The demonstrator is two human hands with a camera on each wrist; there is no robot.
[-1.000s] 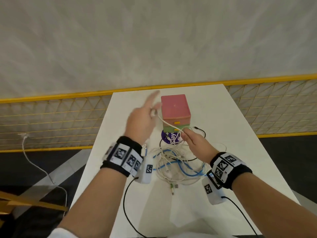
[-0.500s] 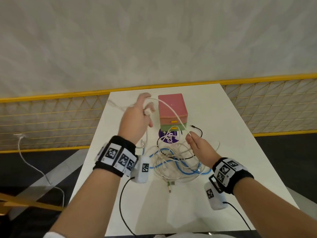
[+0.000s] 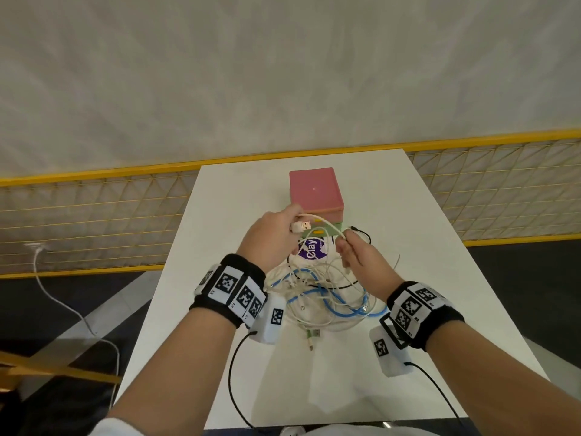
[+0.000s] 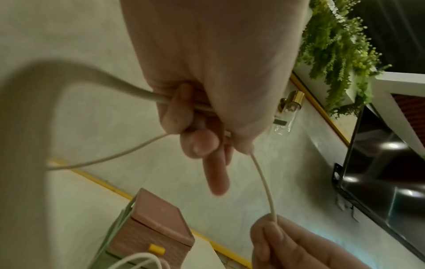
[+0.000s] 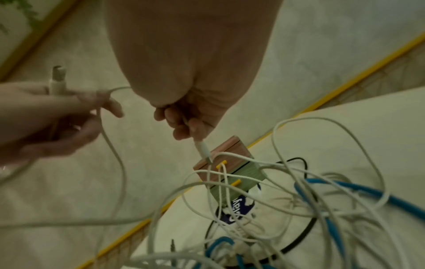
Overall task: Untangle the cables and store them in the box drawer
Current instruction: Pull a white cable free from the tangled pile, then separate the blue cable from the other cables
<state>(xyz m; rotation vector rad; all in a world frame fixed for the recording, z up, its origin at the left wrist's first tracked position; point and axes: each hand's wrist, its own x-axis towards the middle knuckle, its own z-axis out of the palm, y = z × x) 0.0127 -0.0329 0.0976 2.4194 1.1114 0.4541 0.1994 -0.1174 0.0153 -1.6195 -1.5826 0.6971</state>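
Observation:
A small drawer box (image 3: 315,193) with a pink top, green base and yellow handles stands at the table's far middle, drawers closed; the box (image 5: 226,164) shows in the right wrist view too. My left hand (image 3: 276,234) grips a white cable (image 4: 264,182) near its USB plug (image 3: 301,226), with loops held in its curled fingers. My right hand (image 3: 355,258) pinches the same cable's other end, its small plug (image 5: 203,150) hanging below the fingers. A tangle of white, blue and black cables (image 3: 323,294) lies on the table under both hands.
A purple "Clay" disc (image 3: 312,251) lies in front of the box. The white table (image 3: 220,215) ends near a yellow mesh railing (image 3: 94,221). A white cord (image 3: 63,303) trails on the floor at left. Wrist camera wires run along both forearms.
My left hand came back from the upper left toward the box front, bringing the USB plug into view. The right hand rose slightly, still pinching the cable.

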